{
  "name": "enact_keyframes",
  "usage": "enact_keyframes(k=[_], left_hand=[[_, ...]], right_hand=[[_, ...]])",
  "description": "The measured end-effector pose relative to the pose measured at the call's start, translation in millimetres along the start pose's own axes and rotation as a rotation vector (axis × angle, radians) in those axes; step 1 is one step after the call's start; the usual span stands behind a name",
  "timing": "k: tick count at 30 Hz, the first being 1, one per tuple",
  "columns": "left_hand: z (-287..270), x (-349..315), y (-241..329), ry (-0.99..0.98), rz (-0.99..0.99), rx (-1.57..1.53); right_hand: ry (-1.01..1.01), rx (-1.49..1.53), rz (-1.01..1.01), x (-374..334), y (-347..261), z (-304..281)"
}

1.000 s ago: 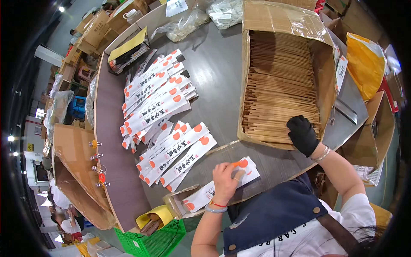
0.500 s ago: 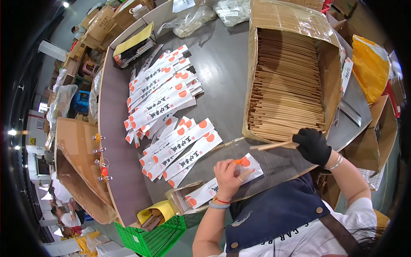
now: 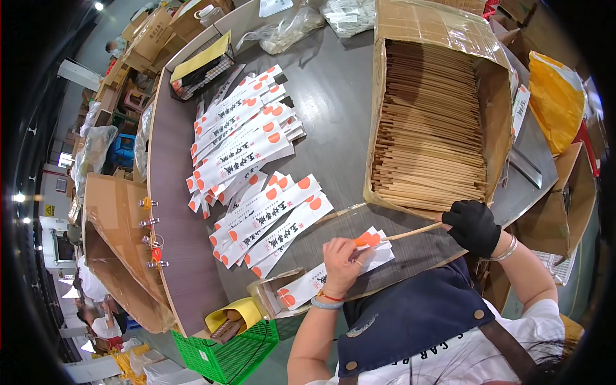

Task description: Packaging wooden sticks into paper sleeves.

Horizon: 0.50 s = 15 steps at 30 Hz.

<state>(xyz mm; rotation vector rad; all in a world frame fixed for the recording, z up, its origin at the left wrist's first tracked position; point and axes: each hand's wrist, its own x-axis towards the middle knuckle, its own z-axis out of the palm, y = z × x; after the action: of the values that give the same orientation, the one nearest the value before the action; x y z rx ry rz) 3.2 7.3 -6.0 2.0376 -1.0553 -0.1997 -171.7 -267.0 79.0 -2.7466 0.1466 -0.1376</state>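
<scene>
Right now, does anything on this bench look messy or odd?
The sleeves lie askew in overlapping piles, untidier than the packed sticks. The right hand is black-gloved but the left hand isn't, which looks mismatched. I see no spill.

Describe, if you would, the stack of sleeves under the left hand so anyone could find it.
On the grey table, go to the near edge, beside the navy apron. There lies a stack of white sleeves with orange dots. Unlike the other sleeves, piled farther off to the left, it lies under the left hand.
</scene>
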Motion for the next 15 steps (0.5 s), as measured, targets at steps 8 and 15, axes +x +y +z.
enact_keyframes(k=[8,15], left_hand=[[-8.3,7.6,5.0,-0.037,0.138,-0.039],[-30.7,25.7,42.9,-0.048,0.302,0.13]], right_hand=[[-0.089,0.003,-0.048,4.0,-6.8,-5.2],[0.159,-0.08,0.043,20.1,1.1,2.5]])
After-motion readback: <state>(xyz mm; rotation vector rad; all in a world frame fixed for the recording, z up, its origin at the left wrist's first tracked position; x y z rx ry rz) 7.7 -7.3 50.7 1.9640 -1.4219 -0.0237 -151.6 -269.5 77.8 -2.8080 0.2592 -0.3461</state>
